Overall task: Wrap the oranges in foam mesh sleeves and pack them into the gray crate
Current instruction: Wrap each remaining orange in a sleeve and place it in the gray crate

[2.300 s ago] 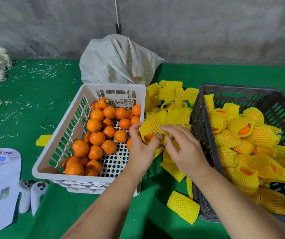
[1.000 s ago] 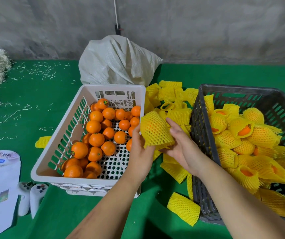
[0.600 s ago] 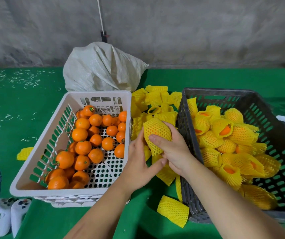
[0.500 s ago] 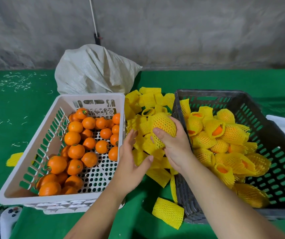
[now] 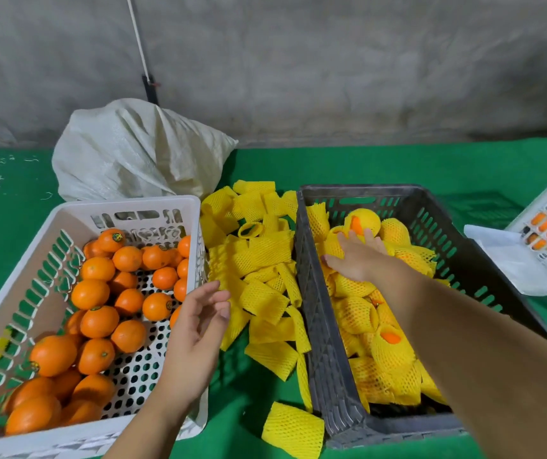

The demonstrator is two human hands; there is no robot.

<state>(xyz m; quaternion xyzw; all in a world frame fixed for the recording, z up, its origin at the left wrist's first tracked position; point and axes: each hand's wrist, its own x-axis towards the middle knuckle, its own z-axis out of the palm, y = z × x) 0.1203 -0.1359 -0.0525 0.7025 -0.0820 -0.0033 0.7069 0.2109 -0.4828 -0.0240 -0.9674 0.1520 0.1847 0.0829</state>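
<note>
Yellow mesh sleeves (image 5: 258,260), gray crate (image 5: 328,359)

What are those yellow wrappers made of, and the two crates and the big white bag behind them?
Yellow sleeves: soft foam netting, matte; open diamond mesh that bends and flattens.
Gray crate and white crate: molded plastic by the look, rigid slotted walls with a slight sheen.
White sack: probably woven plastic fabric; a fine weave shows and it crumples in stiff folds.

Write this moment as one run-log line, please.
step: placing wrapped orange | right hand: in gray crate, on wrapped orange | left hand: open, holds nothing, between white crate and loose sleeves
</note>
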